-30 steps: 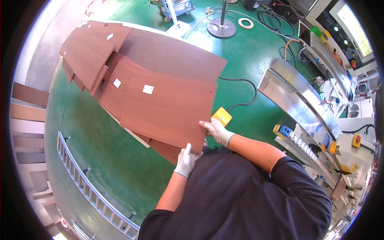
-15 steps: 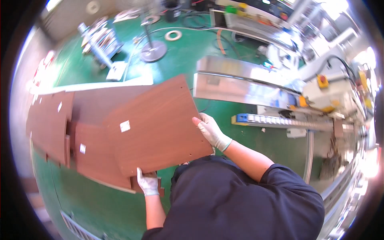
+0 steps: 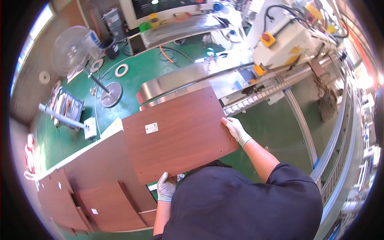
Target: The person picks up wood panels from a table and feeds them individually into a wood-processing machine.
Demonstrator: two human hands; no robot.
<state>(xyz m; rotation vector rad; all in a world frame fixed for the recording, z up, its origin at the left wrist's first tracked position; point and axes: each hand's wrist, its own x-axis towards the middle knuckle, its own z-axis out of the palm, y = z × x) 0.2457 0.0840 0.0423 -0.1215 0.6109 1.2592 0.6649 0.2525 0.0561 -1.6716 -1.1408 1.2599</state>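
A reddish-brown wood-grain panel (image 3: 180, 138) with a small white label (image 3: 151, 128) and small holes near its corners is held up in front of my body. My left hand (image 3: 166, 188), in a white glove, grips its near edge, thumb on top and the other fingers hidden beneath. On the panel's right edge my right hand (image 3: 237, 131), gloved as well, is closed with the thumb over the top face. Below and to the left, a stack of similar brown panels (image 3: 102, 200) lies partly under the held one.
Beyond the panel a machine with a long metal bed (image 3: 180, 82) and a red emergency button (image 3: 265, 37) stretches to the right, with a roller conveyor (image 3: 256, 98) beside it. A standing fan (image 3: 111, 95) and a loaded cart (image 3: 66, 106) stand on the green floor at left.
My view has turned to the right. Both hands have carried the panel away from the stack toward the machine side, and more of the stacked panels now shows.
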